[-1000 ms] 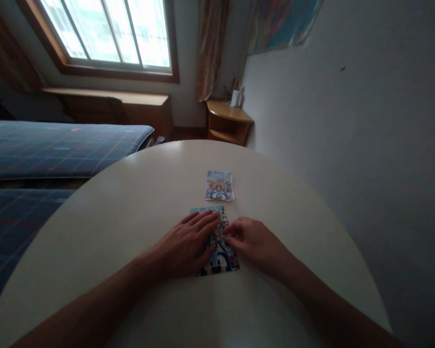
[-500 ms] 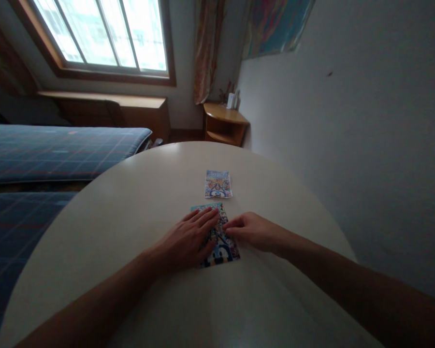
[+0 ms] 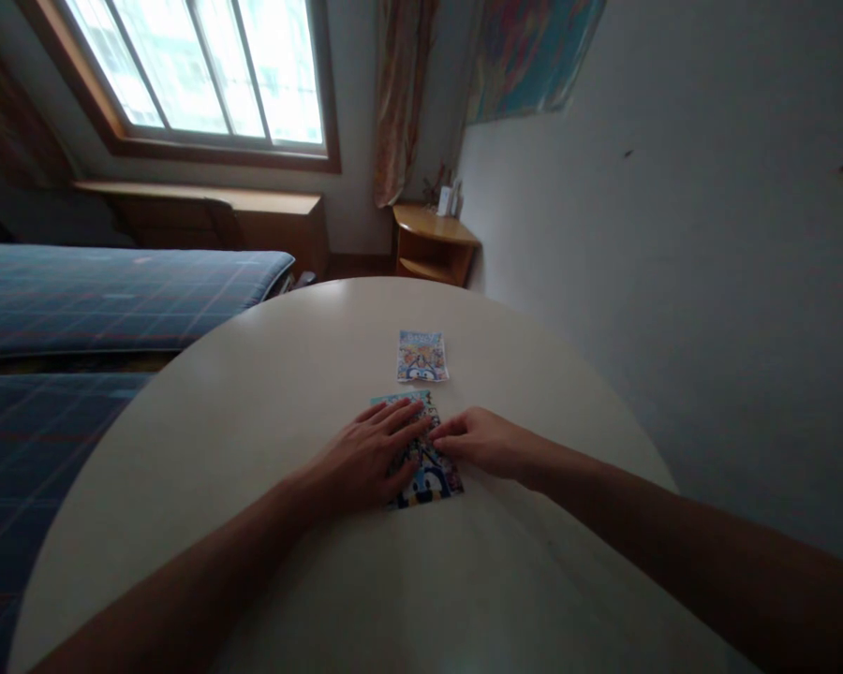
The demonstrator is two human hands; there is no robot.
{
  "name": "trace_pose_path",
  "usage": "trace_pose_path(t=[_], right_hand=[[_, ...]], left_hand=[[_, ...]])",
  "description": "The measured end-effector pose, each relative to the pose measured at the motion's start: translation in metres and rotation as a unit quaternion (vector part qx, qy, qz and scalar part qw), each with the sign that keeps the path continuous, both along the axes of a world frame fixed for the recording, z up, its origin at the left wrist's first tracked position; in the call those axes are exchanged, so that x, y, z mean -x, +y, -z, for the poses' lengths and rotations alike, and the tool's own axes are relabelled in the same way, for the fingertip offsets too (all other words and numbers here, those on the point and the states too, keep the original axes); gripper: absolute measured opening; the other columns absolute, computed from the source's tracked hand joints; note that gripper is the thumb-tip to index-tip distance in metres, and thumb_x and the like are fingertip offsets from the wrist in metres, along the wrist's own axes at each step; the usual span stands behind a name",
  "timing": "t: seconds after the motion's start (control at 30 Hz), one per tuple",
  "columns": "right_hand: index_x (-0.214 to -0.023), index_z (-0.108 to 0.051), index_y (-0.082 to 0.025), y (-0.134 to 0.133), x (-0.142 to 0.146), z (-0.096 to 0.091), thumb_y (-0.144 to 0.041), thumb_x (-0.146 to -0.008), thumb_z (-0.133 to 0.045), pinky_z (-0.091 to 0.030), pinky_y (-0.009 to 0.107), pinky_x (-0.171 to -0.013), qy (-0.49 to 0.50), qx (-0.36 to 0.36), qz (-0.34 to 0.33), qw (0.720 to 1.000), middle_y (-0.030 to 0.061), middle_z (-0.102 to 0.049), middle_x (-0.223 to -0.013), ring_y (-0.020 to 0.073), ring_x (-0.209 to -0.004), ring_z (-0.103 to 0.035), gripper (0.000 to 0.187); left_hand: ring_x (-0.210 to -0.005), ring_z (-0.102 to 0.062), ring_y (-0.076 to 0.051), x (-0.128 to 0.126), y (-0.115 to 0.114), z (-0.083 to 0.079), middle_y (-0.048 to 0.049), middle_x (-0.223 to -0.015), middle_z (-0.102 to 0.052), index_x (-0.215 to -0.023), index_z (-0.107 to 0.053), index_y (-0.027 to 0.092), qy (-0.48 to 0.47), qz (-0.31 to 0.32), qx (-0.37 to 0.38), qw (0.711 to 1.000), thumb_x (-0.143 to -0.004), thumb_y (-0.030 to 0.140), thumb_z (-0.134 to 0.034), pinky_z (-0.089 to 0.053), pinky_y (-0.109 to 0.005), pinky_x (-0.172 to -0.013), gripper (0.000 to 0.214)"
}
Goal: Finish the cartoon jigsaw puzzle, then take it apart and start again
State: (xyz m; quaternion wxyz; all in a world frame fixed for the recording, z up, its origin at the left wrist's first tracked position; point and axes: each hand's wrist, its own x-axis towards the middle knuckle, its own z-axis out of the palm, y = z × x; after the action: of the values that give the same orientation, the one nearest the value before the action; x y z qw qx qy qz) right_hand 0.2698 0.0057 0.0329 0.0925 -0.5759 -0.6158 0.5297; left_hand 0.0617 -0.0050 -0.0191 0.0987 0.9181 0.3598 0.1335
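A colourful rectangular picture (image 3: 428, 487) with a blue cartoon dog's head at its near end lies flat on the white round table (image 3: 288, 374). My left hand (image 3: 379, 449) rests palm down over its left part, fingers stretched out and covering much of it. At the picture's right edge, my right hand (image 3: 474, 440) has thumb and forefinger pinched together. Whether a small thing or the edge itself is between those fingertips is hidden. Just beyond lies a smaller sheet (image 3: 422, 357) with a similar printed picture, touched by neither hand.
Close along the table's right side runs a pale wall (image 3: 639, 300). To the left are plaid mattresses (image 3: 112, 295). A wooden corner cabinet (image 3: 432, 225) stands behind the table, and a long wooden desk (image 3: 267, 198) is under the window (image 3: 211, 75).
My left forefinger has shifted slightly to the right over the picture. The right hand keeps its pinch at the right edge, almost unmoved. The whole view has tilted a little.
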Motion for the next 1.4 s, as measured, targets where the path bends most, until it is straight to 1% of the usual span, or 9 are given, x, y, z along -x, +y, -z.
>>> trace_pose_path(t=[0.2,0.3,0.4,0.57,0.7,0.83,0.97,1.17,1.4], right_hand=[[-0.065,-0.069,-0.014,0.002,-0.001,-0.004,-0.022,-0.080,-0.057,-0.031,0.023,-0.053,-0.031,-0.016,-0.003,0.999,-0.0013,-0.056,-0.058,0.0106,-0.054,-0.044,0.020],[-0.058,-0.061,-0.015,0.003,0.000,-0.005,-0.023,-0.082,-0.055,-0.028,0.023,-0.051,-0.029,0.000,0.012,1.000,-0.0023,-0.051,-0.054,0.0099,-0.051,-0.039,0.026],[-0.058,-0.060,-0.016,0.003,0.002,-0.003,-0.023,-0.082,-0.056,-0.027,0.024,-0.050,-0.034,0.020,0.026,0.999,-0.0025,-0.050,-0.054,0.0095,-0.050,-0.038,0.026],[-0.061,-0.066,-0.014,0.004,0.002,0.001,-0.022,-0.080,-0.059,-0.029,0.024,-0.051,-0.032,0.009,0.022,0.999,-0.0014,-0.055,-0.055,0.0096,-0.050,-0.041,0.022],[-0.074,-0.076,-0.012,0.006,0.001,0.002,-0.019,-0.077,-0.063,-0.035,0.024,-0.056,-0.057,-0.034,0.005,0.998,0.0023,-0.066,-0.064,0.0111,-0.056,-0.050,0.015],[-0.085,-0.080,-0.012,0.008,0.001,0.005,-0.019,-0.074,-0.067,-0.038,0.023,-0.059,-0.093,-0.079,-0.019,0.992,0.0050,-0.073,-0.074,0.0134,-0.064,-0.058,0.019],[-0.081,-0.080,-0.012,0.012,0.000,0.011,-0.024,-0.073,-0.069,-0.037,0.023,-0.056,-0.116,-0.094,-0.026,0.988,0.0040,-0.072,-0.069,0.0140,-0.064,-0.059,0.018],[-0.078,-0.080,-0.013,0.015,-0.003,0.020,-0.023,-0.068,-0.069,-0.036,0.022,-0.053,-0.092,-0.095,-0.021,0.991,0.0026,-0.071,-0.065,0.0130,-0.060,-0.058,0.018],[-0.077,-0.079,-0.013,0.015,-0.001,0.021,-0.019,-0.067,-0.066,-0.036,0.021,-0.054,-0.087,-0.095,-0.026,0.991,0.0013,-0.069,-0.063,0.0120,-0.059,-0.056,0.017]], left_hand=[[-0.145,-0.032,-0.026,-0.001,-0.001,-0.001,-0.0055,-0.159,-0.033,-0.151,-0.034,0.026,0.002,-0.004,0.002,1.000,-0.099,0.040,-0.042,-0.025,-0.047,-0.120,0.055],[-0.145,-0.032,-0.026,-0.001,-0.002,-0.002,-0.0063,-0.158,-0.034,-0.150,-0.036,0.025,0.009,-0.006,0.000,1.000,-0.099,0.040,-0.042,-0.025,-0.046,-0.120,0.054],[-0.146,-0.031,-0.025,-0.002,-0.002,-0.004,-0.0067,-0.158,-0.034,-0.150,-0.036,0.023,0.016,-0.008,-0.003,1.000,-0.099,0.040,-0.041,-0.025,-0.046,-0.120,0.054],[-0.146,-0.031,-0.025,-0.001,-0.001,-0.003,-0.0061,-0.159,-0.034,-0.151,-0.035,0.025,0.010,-0.003,-0.002,1.000,-0.099,0.040,-0.041,-0.025,-0.046,-0.120,0.054],[-0.146,-0.031,-0.025,-0.001,-0.001,-0.002,-0.0062,-0.159,-0.033,-0.151,-0.035,0.026,0.014,-0.003,-0.001,1.000,-0.098,0.040,-0.042,-0.025,-0.047,-0.120,0.055],[-0.146,-0.030,-0.025,-0.001,-0.001,-0.002,-0.0062,-0.159,-0.032,-0.150,-0.037,0.025,0.016,-0.005,-0.003,1.000,-0.098,0.041,-0.043,-0.025,-0.046,-0.120,0.055],[-0.145,-0.032,-0.026,-0.001,0.000,0.000,-0.0056,-0.159,-0.033,-0.150,-0.038,0.025,0.009,-0.006,-0.005,1.000,-0.098,0.041,-0.042,-0.025,-0.046,-0.120,0.054],[-0.146,-0.031,-0.024,-0.001,0.000,0.001,-0.0038,-0.158,-0.034,-0.149,-0.039,0.026,0.004,-0.010,-0.006,1.000,-0.098,0.043,-0.042,-0.024,-0.045,-0.121,0.053],[-0.147,-0.029,-0.024,-0.001,0.000,0.001,-0.0040,-0.159,-0.034,-0.150,-0.036,0.026,0.005,-0.010,0.003,1.000,-0.098,0.042,-0.044,-0.023,-0.045,-0.121,0.055]])
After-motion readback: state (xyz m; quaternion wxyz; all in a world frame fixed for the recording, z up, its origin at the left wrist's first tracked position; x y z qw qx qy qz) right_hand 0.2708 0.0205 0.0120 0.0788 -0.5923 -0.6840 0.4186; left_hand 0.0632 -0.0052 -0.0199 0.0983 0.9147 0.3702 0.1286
